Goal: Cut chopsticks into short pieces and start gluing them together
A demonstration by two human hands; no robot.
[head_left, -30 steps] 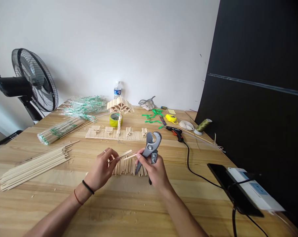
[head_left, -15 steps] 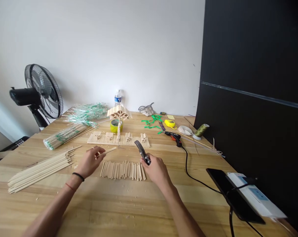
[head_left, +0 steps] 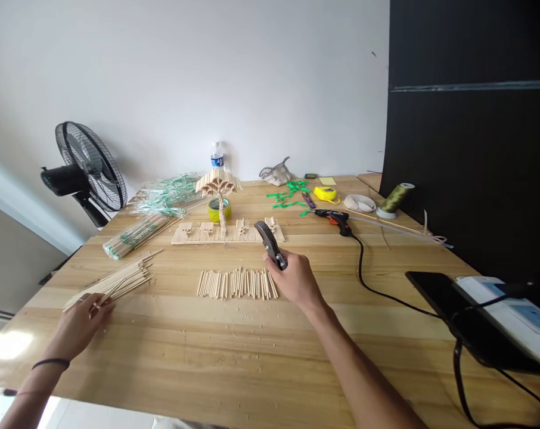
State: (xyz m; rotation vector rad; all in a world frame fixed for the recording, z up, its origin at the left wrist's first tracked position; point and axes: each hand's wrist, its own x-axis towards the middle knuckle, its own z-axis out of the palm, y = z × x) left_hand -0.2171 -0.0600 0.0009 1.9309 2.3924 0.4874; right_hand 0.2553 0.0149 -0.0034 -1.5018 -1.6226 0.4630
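Observation:
At the near end of the loose long wooden sticks [head_left: 122,280], my left hand [head_left: 84,322] is closed, fingertips pinched on a thin wooden stick [head_left: 114,289] that lies at an angle over the pile. My right hand [head_left: 294,277] grips dark metal cutters [head_left: 272,245], their curved head pointing up and to the left. Just left of that hand, a row of short cut sticks [head_left: 236,283] lies on the table. Behind the row stands a stick model: a flat base [head_left: 219,235] with small stacked blocks, and a post [head_left: 222,214] under a fan-shaped roof [head_left: 219,182].
A wrapped stick bundle [head_left: 136,233] and plastic wrappers [head_left: 167,193] lie back left, near a fan [head_left: 89,167]. Toward the right are a glue gun [head_left: 335,219], yellow tape measure [head_left: 326,193], thread spool [head_left: 395,199], phone [head_left: 471,319] and power strip [head_left: 511,307]. Green tape [head_left: 214,211] sits behind the model.
My left hand has moved left and nearer, from beside the short row to the long-stick pile. My right hand still holds the cutters. The view has shifted.

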